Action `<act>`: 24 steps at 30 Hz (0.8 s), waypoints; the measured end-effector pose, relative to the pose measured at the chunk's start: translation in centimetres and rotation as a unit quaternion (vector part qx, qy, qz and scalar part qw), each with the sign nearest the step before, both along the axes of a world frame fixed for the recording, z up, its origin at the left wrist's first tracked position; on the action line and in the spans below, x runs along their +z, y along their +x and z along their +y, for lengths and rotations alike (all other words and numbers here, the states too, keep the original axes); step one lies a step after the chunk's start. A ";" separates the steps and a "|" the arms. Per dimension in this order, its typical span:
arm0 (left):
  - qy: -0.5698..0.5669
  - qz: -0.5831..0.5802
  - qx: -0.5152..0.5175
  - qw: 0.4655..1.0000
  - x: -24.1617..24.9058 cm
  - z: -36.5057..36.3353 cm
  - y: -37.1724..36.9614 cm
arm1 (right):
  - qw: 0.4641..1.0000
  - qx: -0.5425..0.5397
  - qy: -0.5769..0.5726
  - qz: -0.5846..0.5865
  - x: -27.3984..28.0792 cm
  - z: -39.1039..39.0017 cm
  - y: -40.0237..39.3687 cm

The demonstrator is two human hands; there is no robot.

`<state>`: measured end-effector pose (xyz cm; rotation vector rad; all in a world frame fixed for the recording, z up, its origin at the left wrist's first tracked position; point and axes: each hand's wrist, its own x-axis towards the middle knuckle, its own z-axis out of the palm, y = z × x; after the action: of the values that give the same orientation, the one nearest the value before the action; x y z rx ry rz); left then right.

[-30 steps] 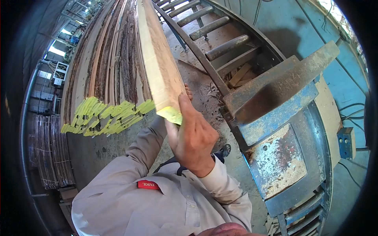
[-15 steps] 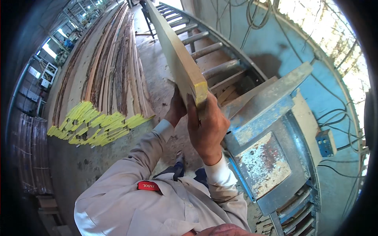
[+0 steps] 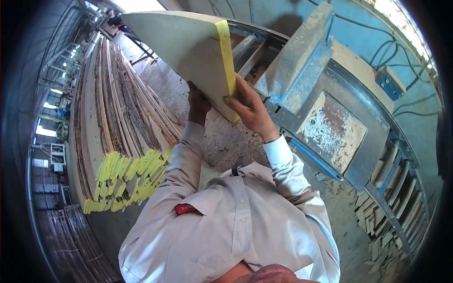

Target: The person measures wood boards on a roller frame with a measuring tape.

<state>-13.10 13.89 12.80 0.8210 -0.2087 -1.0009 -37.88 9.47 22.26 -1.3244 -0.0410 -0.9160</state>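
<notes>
A long wooden board (image 3: pixel 184 45) with a yellow-painted end is held up in front of me, tilted on edge, its broad face toward the left. My right hand (image 3: pixel 255 109) grips the yellow end near its lower corner, thumb over the end and fingers behind, partly hidden. Along the lower edge, my left hand (image 3: pixel 198 104) supports the board from the left side; some of its fingers are hidden. Just right of the board stands a machine (image 3: pixel 330 127) with an upright, dusty metal guard (image 3: pixel 302 61).
A long stack of boards (image 3: pixel 118 108) with yellow ends lies at left. A roller conveyor (image 3: pixel 401 188) runs through the machine, with wood scraps (image 3: pixel 377 226) beneath. A blue control box (image 3: pixel 390 85) and cables are near the wall. Another person (image 3: pixel 114 20) is far back.
The board has turned from nearly edge-on to show its broad face, and its near end is higher in view. Both hands have moved with it. My view has shifted, revealing a person behind.
</notes>
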 end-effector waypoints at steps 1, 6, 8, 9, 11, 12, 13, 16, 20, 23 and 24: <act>-0.041 -0.018 -0.025 0.999 0.1 0.3 0.3 | 1.000 -0.009 -0.001 -0.001 0.1 0.0 0.0; -0.106 -0.213 -0.021 0.971 -4.1 1.0 3.8 | 0.996 -0.054 0.068 0.016 -1.6 -0.3 0.6; -0.092 -0.196 -0.003 0.976 -4.6 2.2 3.4 | 0.992 -0.105 0.068 0.018 -2.8 -0.1 0.8; -0.088 -0.189 0.006 0.978 -4.5 2.4 3.3 | 0.986 -0.147 0.072 0.023 -3.0 -0.2 1.0; -0.003 -0.087 0.046 0.995 -3.5 2.1 3.1 | 0.978 -0.155 0.131 0.037 -3.5 0.4 1.0; 0.076 0.006 0.077 0.994 -2.7 1.6 3.3 | 0.968 -0.152 0.195 0.055 -3.9 0.6 1.1; 0.071 0.004 0.075 0.995 -3.4 1.6 3.8 | 0.968 -0.153 0.190 0.051 -4.7 0.8 1.6; 0.175 -0.032 0.161 0.971 -5.8 2.7 5.7 | 0.951 -0.194 0.222 0.090 -8.2 1.9 3.6; 0.327 -0.105 0.172 0.923 -3.8 6.5 5.4 | 0.934 -0.149 0.309 0.102 -10.0 4.7 4.9; 0.365 -0.187 0.146 0.900 -5.7 8.9 6.5 | 0.919 -0.188 0.325 0.116 -11.8 6.6 6.0; 0.325 -0.229 0.130 0.908 -6.5 9.2 7.1 | 0.923 -0.178 0.317 0.123 -11.5 6.0 6.4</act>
<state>-5.95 23.09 6.30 1.6537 -0.1565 -0.6024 -31.51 15.44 10.80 -0.8317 0.6616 -0.9483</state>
